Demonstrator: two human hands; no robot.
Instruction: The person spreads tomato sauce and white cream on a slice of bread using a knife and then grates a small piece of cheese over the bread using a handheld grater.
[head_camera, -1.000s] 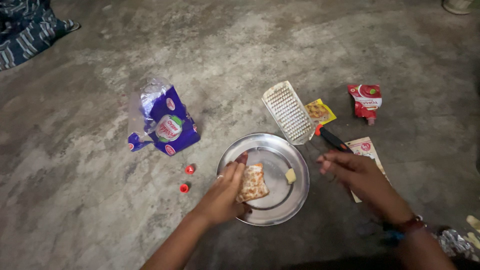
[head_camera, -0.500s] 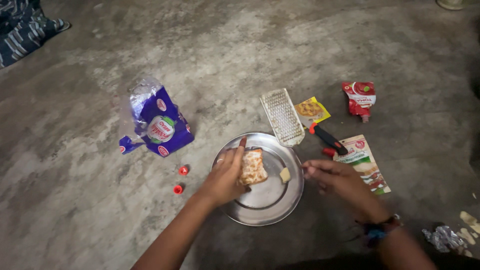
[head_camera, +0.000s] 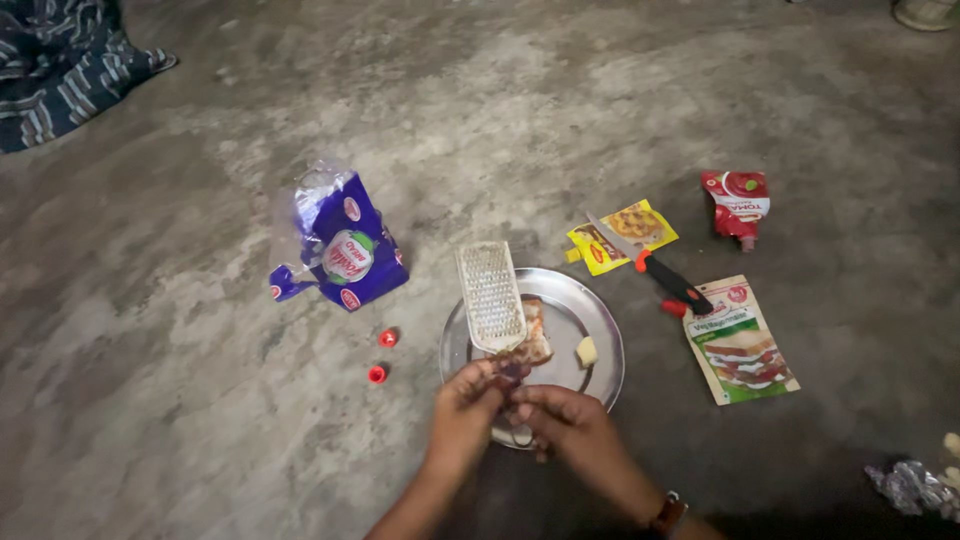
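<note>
A round steel plate (head_camera: 604, 372) lies on the concrete floor with a slice of topped toast (head_camera: 538, 338) and a small pale yellow chunk (head_camera: 586, 351) on it. A flat metal grater (head_camera: 490, 295) stands tilted over the toast, its handle end pointing toward me. My left hand (head_camera: 468, 402) and my right hand (head_camera: 570, 422) meet at that handle end, both with fingers closed around it, at the near side of the plate.
A purple bread bag (head_camera: 345, 252) lies left of the plate, two red caps (head_camera: 382, 356) beside it. To the right are a knife (head_camera: 660, 275), a yellow sachet (head_camera: 622, 236), a red pouch (head_camera: 738, 203) and a sandwich-picture packet (head_camera: 745, 347). Crumpled foil (head_camera: 912, 487) is bottom right, striped cloth (head_camera: 60, 60) top left.
The grater has left its spot at the plate's far right edge and now stands over the toast. My left hand let go of the toast; both hands came together at the grater's handle.
</note>
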